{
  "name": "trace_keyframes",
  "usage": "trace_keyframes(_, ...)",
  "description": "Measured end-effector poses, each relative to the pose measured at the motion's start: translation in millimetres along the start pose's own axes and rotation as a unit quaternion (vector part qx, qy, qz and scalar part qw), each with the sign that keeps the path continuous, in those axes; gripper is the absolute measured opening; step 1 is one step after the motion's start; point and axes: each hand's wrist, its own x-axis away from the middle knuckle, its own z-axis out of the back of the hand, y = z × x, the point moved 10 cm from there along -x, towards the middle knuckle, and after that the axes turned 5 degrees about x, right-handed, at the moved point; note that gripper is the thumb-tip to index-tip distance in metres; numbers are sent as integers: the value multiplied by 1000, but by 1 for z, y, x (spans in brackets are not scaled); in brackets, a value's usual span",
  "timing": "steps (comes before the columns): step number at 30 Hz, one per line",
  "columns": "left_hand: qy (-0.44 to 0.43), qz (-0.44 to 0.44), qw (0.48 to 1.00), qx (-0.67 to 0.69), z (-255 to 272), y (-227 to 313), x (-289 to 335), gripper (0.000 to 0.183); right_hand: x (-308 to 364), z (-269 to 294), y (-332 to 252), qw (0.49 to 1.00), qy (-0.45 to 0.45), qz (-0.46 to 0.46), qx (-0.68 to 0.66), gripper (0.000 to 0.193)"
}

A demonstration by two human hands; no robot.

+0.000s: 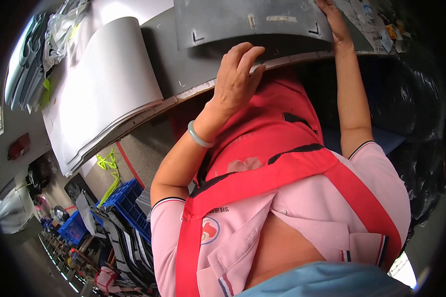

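A dark grey sheet (pixel 252 20) with black corner marks and a pale strip near its front edge lies at the top of the view, that edge bowed and raised off the worktable. At its right edge is my right hand (pixel 336 22), fingers bent round the side and partly cut off by the frame. My left hand (pixel 237 74), with a pale bangle on the wrist, hovers just in front of the sheet's near edge. Its fingers are loosely bent and apart, with nothing seen between them.
On the left of the worktable (pixel 162 67) lies a stack of large white sheets (pixel 109 79), overhanging the front edge. Folded grey material (pixel 27 64) and clear plastic sit beyond it. Blue crates (pixel 129 203) stand on the floor at left; black plastic bags (pixel 416 114) are at right.
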Motion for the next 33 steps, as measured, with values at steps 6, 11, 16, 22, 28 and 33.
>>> trace_keyframes(6, -183, 0, 976, -120, -54, -50, 0, 28, 28, 53, -75, 922, 347, 166, -35, 40)
trace_keyframes(11, -242, 1, 958, -152, -74, -46, -13, 34, 48, 115, -76, 931, 275, 227, -78, 43)
trace_keyframes(16, -239, 21, 961, -141, -83, -37, -20, 46, 28, 144, -73, 900, -45, 234, -365, 20)
trace_keyframes(22, -160, -10, 970, -183, -77, -40, -15, 45, 26, 232, -102, 896, 315, 312, -17, 26)
trace_keyframes(28, -165, 16, 964, -208, -71, -44, -14, 50, -13, 270, -77, 866, 423, 267, -5, 34)
trace_keyframes(33, -177, 32, 963, -201, -80, -46, -17, 55, -16, 305, -40, 814, 541, 211, 10, 32)
